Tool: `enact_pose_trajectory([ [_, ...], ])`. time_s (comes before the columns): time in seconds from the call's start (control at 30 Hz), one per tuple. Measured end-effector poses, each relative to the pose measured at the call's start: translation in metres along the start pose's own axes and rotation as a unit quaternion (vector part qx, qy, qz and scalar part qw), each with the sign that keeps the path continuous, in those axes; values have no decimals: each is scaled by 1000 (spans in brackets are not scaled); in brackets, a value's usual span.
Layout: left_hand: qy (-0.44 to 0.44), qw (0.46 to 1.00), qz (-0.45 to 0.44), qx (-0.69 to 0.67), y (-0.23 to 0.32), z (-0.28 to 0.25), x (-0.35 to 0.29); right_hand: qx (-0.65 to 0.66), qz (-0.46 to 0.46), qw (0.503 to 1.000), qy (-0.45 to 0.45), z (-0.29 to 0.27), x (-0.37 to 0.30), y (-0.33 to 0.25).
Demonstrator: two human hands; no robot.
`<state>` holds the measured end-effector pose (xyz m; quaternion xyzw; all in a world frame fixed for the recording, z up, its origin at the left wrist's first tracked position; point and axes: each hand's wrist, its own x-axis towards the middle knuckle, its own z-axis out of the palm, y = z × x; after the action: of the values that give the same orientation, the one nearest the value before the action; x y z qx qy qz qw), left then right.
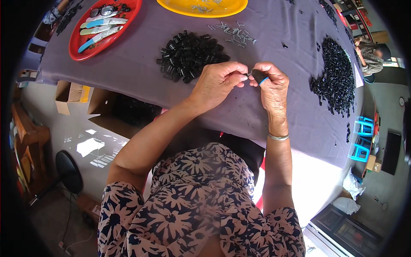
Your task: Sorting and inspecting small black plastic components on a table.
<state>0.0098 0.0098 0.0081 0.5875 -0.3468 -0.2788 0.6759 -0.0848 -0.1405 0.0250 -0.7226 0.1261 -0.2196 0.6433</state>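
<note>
My left hand (218,83) pinches a small dark piece (247,75) between thumb and forefinger, too small to name. Close against it, my right hand (275,85) is closed, its fingertips meeting the same spot. A dark cover with a blue edge (259,76) shows at the right thumb; whether it is worn or held I cannot tell. Both hands are just above the purple-grey tablecloth (239,118). Beyond my left hand lies a heap of short black plastic pieces (188,55). Farther off, small silvery metal pieces (236,33) are scattered on the cloth.
A red tray (73,50) at the far left holds several blue and pale-handled tools. A yellow tray (205,13) with metal bits stands at the back. Many small black pieces (334,77) cover the right side. Another person (370,55) sits beyond. An open cardboard box (100,103) is below.
</note>
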Motion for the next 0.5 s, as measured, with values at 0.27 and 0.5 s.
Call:
enact_pose_trajectory([
  [0.27,4,1000,13,-16,-3,0,-1,-44,-23,999,9,6,-3,-1],
  [0.5,-2,1000,-13,4,3,-1,-1,-96,-121,988,11,12,-8,0],
])
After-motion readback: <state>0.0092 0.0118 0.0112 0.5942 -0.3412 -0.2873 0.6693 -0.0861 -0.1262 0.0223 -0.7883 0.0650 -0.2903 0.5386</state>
